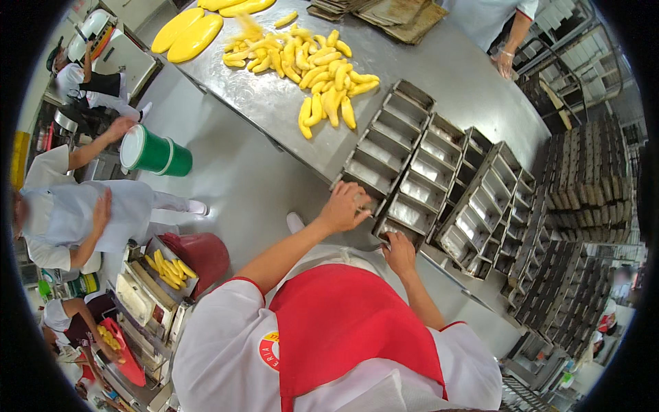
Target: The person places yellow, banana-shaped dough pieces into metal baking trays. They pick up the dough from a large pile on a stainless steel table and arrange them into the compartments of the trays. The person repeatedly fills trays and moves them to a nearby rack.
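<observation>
At table edge, both hands seemingly on loaf tins.

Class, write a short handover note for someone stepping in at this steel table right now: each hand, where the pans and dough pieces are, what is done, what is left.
Left hand: on the near end of the left strap of loaf pans, fingers curled; whether it grips anything is unclear.
Right hand: resting on the near end of the next strap of pans.
More straps lie to the right on the steel table.
Yellow dough pieces are heaped further up the table.
Done: pans laid out.
Left: every pan visible is empty; no dough is in them.
</observation>
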